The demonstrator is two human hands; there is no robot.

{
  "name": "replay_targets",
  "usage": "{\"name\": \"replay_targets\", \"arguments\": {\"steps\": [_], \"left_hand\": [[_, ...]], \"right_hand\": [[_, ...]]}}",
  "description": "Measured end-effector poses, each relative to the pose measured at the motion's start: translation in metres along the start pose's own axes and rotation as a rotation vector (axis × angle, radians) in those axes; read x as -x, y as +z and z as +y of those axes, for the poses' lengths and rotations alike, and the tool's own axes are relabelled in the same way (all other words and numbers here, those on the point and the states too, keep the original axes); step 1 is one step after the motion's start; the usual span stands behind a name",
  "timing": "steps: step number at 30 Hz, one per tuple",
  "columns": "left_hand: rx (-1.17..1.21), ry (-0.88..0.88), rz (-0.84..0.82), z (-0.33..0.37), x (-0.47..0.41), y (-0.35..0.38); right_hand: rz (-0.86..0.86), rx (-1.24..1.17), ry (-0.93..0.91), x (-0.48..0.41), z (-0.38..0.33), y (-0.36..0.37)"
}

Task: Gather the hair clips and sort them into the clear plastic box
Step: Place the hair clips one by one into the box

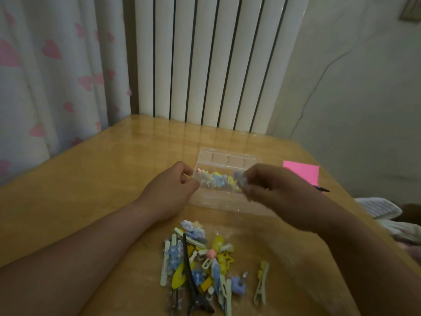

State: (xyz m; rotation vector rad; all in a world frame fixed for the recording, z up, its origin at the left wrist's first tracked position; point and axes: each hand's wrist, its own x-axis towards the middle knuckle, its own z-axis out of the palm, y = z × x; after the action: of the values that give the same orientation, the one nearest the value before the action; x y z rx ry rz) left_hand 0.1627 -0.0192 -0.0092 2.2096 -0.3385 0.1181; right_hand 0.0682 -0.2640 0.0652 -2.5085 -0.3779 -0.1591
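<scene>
Pinched between the fingertips of the right hand point(273, 190): a blue clip point(239, 178) with a rounded charm, held just above the right end of the clear plastic box point(216, 202). Across from it, the left hand point(173, 185), fingers curled at the box's left wall. Impossible to tell whether pinching that wall, holding something small, or only resting against it. Inside the box, a short row of sorted clips point(218, 180), blue and yellow, bunched along the middle. Nearer the body, on the wooden table point(91, 179), the unsorted pile point(198, 263), with a black alligator clip point(193, 286) lying through it and one pale green clip point(261, 285) apart to the right.

Likely trouble from here:
- If let go from above the rim, light plastic apt to bounce off the row inside, then land in the wrong section or out on the table.
- If pressed down without a firm hold at the left, a light box on a glossy top, prone to skid.
- On the reach back, either forearm close enough to sweep the pile.

Hard to make out:
- Any dividers, lost in clear plastic and dim light.
- The blue clip's jaw end, covered by fingers.
- The upright clear panel behind, lid or rear wall, no telling which.
- The near end of the pile, cut off by the frame.
- A pink sheet point(300, 171) beyond, partly behind the right hand.
</scene>
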Motion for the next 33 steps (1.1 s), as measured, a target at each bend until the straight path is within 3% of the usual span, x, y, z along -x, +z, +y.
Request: {"name": "replay_targets", "arguments": {"steps": [3, 7, 14, 20, 24, 29, 33], "left_hand": [[0.004, -0.004, -0.004, -0.001, 0.000, 0.001], [0.019, -0.019, 0.003, -0.003, -0.002, 0.002], [0.002, -0.022, -0.005, -0.004, -0.002, 0.000], [-0.011, -0.021, -0.022, -0.006, -0.003, 0.000], [0.004, -0.031, -0.028, -0.007, -0.004, 0.000], [-0.010, -0.031, -0.034, -0.005, -0.002, -0.001], [-0.013, -0.034, -0.035, -0.002, 0.000, -0.003]], "right_hand": [[0.350, -0.090, 0.130, -0.009, 0.022, -0.005], [0.498, -0.066, 0.279, -0.025, 0.051, -0.001], [0.388, 0.209, 0.408, -0.062, 0.060, -0.004], [0.166, 0.540, 0.589, -0.087, 0.068, -0.010], [0.271, 0.543, 0.541, -0.077, 0.062, -0.009], [0.528, 0.287, 0.304, -0.046, 0.036, 0.007], [0.555, 0.154, 0.167, -0.033, 0.025, 0.031]]}}
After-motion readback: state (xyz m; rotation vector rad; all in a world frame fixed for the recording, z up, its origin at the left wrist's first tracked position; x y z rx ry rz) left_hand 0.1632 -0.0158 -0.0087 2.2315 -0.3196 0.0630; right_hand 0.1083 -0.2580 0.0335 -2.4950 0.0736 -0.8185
